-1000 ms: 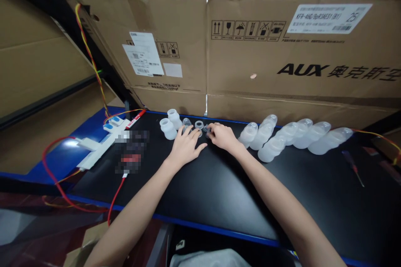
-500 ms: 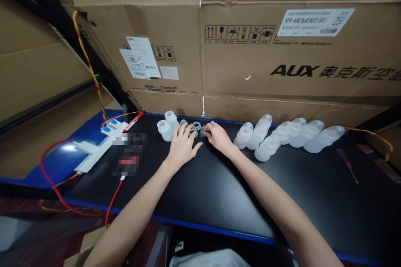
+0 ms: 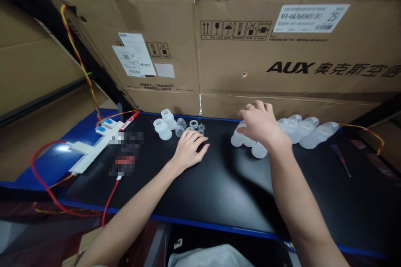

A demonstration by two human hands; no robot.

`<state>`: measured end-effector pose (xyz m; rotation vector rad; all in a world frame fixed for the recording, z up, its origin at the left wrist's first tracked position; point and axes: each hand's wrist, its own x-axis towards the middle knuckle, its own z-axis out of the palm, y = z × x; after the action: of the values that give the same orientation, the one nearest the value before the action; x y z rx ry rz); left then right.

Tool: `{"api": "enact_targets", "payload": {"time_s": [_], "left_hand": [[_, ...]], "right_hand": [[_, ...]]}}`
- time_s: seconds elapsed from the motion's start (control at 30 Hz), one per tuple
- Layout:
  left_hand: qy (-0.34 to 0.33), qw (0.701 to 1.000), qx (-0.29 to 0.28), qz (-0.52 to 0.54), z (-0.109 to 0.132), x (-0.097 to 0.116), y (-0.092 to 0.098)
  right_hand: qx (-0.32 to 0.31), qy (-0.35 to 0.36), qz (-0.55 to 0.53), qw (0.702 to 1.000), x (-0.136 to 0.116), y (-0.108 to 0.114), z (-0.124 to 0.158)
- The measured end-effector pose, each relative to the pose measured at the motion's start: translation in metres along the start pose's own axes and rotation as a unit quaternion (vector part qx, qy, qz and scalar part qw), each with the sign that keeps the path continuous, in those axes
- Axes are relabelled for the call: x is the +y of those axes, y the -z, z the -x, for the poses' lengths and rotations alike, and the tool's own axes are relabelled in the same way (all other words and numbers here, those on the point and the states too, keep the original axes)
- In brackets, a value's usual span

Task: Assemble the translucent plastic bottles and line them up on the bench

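My left hand (image 3: 189, 148) lies flat on the black table (image 3: 200, 192), fingers spread, just in front of several small clear plastic rings and caps (image 3: 191, 125). Two short white bottle parts (image 3: 163, 128) stand to its left. My right hand (image 3: 260, 124) hovers over the left end of a row of translucent plastic bottles (image 3: 300, 133) lying on their sides. Its fingers curl down onto the nearest bottle (image 3: 238, 137), and they hide whether it is gripped.
Large cardboard boxes (image 3: 250, 41) wall off the back of the table. At the left lie a white power strip (image 3: 94, 146), a red marker (image 3: 130, 120) and red and yellow wires (image 3: 46, 175). A small screwdriver (image 3: 341, 160) lies at the right.
My right hand left the small clear parts and moved right, over the lying bottles. My left hand drew back a little and stayed flat on the table.
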<state>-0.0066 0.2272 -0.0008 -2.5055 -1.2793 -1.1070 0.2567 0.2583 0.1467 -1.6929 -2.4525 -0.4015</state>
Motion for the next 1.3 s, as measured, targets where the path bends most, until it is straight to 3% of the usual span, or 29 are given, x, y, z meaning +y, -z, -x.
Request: {"api": "enact_targets", "payload": {"time_s": [0.1,0.2,0.33,0.4,0.47,0.57,0.7,0.8,0.9,0.97,1.07,1.17,1.3], "left_hand": [[0.027,0.998,0.020,0.050,0.001,0.006,-0.002],[0.063,0.990,0.028,0.122,0.003,0.014,-0.002],[0.150,0.957,0.027,0.246,0.001,0.026,0.001],[0.208,0.927,0.011,0.313,-0.003,0.027,0.009],[0.249,0.882,-0.055,0.397,-0.009,0.022,0.022],[0.270,0.778,-0.195,0.533,-0.016,0.008,0.042],[0.278,0.658,-0.253,0.653,-0.012,-0.009,0.051],[0.258,0.619,-0.317,0.671,-0.007,-0.014,0.048],[0.243,0.630,-0.354,0.647,-0.008,-0.014,0.046],[0.252,0.650,-0.287,0.657,-0.010,-0.017,0.051],[0.274,0.674,-0.101,0.679,-0.014,-0.030,0.066],[0.270,0.704,0.039,0.655,-0.014,-0.051,0.083],[0.264,0.738,0.133,0.607,-0.011,-0.072,0.092]], "right_hand": [[-0.073,-0.002,-0.059,0.996,0.003,-0.002,-0.001],[-0.076,0.049,-0.178,0.980,-0.016,-0.001,-0.005],[-0.072,0.186,-0.356,0.913,-0.042,0.000,-0.009],[-0.068,0.217,-0.400,0.888,-0.044,-0.001,-0.010],[-0.053,0.225,-0.428,0.874,-0.042,-0.002,-0.010],[-0.036,0.227,-0.479,0.847,-0.041,-0.003,-0.010],[-0.022,0.261,-0.542,0.799,-0.049,-0.003,-0.010],[0.013,0.277,-0.587,0.761,-0.043,0.006,-0.010],[0.109,0.190,-0.623,0.751,-0.022,0.015,-0.010],[0.148,0.114,-0.617,0.765,-0.011,0.013,-0.013],[0.098,0.071,-0.563,0.818,-0.017,-0.011,-0.021],[0.013,0.103,-0.507,0.856,-0.051,-0.051,-0.029],[-0.065,0.191,-0.427,0.881,-0.110,-0.095,-0.026]]}}
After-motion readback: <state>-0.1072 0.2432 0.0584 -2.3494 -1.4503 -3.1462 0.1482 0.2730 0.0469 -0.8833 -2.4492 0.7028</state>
